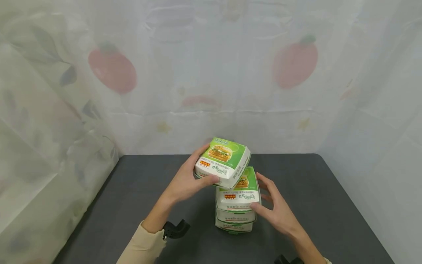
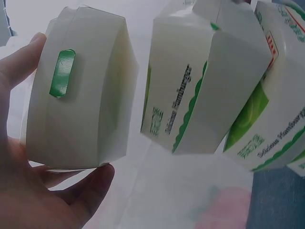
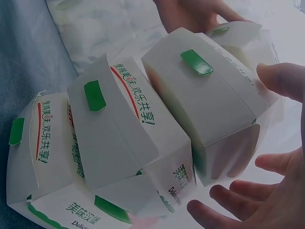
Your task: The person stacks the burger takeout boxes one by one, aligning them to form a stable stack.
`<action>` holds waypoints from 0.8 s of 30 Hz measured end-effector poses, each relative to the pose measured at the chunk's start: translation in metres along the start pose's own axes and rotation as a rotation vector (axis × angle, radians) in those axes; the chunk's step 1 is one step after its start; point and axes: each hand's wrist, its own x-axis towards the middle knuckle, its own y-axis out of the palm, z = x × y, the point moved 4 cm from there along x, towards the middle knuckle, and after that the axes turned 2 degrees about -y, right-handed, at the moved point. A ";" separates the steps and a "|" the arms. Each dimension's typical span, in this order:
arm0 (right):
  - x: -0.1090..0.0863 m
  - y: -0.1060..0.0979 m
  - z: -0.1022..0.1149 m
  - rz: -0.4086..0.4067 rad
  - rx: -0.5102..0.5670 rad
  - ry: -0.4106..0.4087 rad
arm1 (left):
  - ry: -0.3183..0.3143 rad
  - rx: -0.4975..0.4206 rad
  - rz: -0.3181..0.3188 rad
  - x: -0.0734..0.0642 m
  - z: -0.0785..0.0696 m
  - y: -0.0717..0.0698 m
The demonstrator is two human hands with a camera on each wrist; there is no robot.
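Observation:
My left hand (image 1: 189, 179) holds a green-and-white paper burger box (image 1: 222, 163), thumb along its front and fingers at its far left edge. This box hangs tilted over the back left of a stack of three similar boxes (image 1: 238, 205). A gap separates it from the stack's top box (image 2: 200, 81) in the left wrist view. Beside that top box is my right hand (image 1: 278, 209), thumb near its front right corner and fingers spread along its right side. In the right wrist view those fingers (image 3: 248, 198) look relaxed; whether they touch the box I cannot tell.
The stack stands on a dark grey table (image 1: 138, 205). A whitish curtain (image 1: 204, 73) with printed red fruit hangs behind the table's far edge, and similar sheets close off both sides. A black strap (image 1: 176, 229) sits on my left wrist.

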 end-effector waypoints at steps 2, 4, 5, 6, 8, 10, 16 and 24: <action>0.000 -0.001 0.001 -0.003 -0.003 -0.004 | -0.002 0.000 0.002 0.000 -0.001 0.004; -0.001 -0.003 0.004 -0.012 -0.013 -0.016 | -0.001 -0.002 0.004 0.001 -0.002 0.007; -0.001 -0.004 0.005 -0.018 -0.014 -0.020 | -0.002 0.002 0.003 0.002 -0.003 0.009; -0.001 -0.005 0.008 -0.024 -0.015 -0.032 | -0.003 0.010 -0.001 0.002 -0.004 0.010; -0.001 -0.007 0.012 -0.044 -0.025 -0.043 | -0.005 0.027 -0.007 0.003 -0.005 0.013; 0.000 -0.010 0.019 -0.065 -0.036 -0.065 | -0.009 0.046 -0.014 0.003 -0.005 0.015; 0.000 -0.015 0.041 -0.111 -0.082 -0.124 | -0.015 0.065 -0.006 0.002 -0.005 0.020; 0.006 -0.013 0.066 -0.125 -0.083 -0.195 | 0.004 0.069 -0.001 0.001 -0.004 0.025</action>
